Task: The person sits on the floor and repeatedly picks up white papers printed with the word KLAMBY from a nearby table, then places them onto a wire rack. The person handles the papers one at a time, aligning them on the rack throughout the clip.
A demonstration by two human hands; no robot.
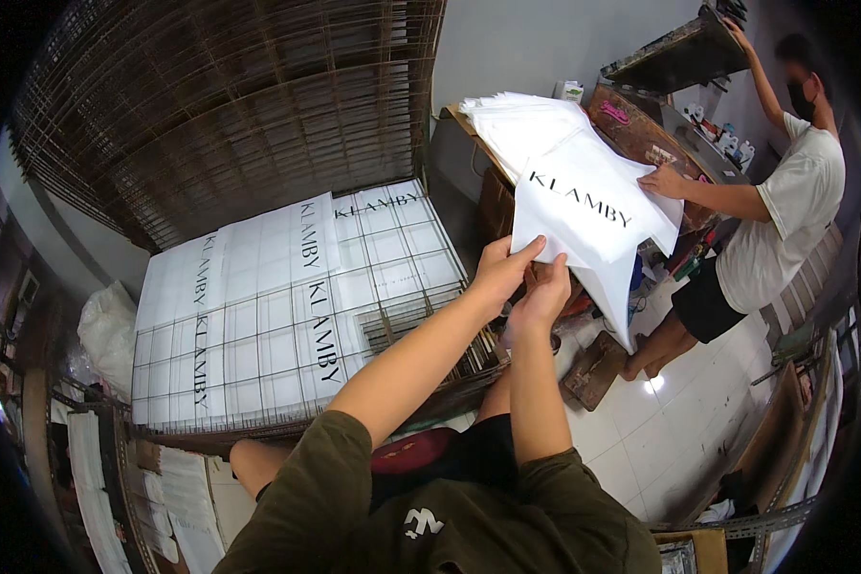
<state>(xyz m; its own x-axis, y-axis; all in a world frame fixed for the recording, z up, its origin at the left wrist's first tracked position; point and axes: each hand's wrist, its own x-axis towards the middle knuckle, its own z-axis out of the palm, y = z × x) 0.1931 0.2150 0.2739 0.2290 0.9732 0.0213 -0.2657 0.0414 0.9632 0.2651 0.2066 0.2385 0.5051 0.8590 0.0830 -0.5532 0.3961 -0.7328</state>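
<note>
A white sheet (569,234) with black lettering is stretched out in front of me; whether it is paper or a flat plastic bag I cannot tell. My left hand (503,272) pinches its near edge, thumb on top. Close beside it, my right hand (543,290) grips the same edge, its fingers partly hidden. The sheet's right corner hangs down over the floor. At its far right side, a co-worker's hand (662,182) touches the white sheets. Behind lies a stack of white sheets (521,120) on a table.
To my left, similar printed sheets (258,306) lie in rows on a wire drying rack (392,316). More rack frames (230,105) tilt up behind. A co-worker (780,210) at the right holds up a hinged dark frame (679,53). A wooden block (598,371) sits on the tiled floor.
</note>
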